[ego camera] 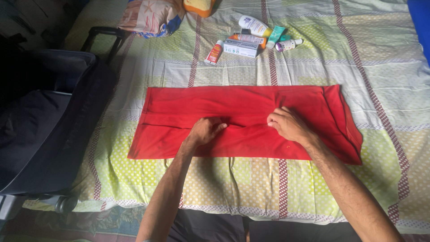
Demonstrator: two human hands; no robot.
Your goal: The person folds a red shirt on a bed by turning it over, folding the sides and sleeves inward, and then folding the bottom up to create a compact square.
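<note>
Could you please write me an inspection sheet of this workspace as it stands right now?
Surface: bed sheet, pale green patchwork with maroon stripes, covering the bed.
Job's things: red garment laid flat and folded lengthwise.
Clutter: toiletry bottles and tubes at the far side; patterned pillow.
Grippers: left hand and right hand both press on the garment's middle, fingers curled; whether either grip pinches cloth is unclear.
Cables: nothing seen.
Surroundings: open dark suitcase at the left edge; blue fabric at the far right.
</note>
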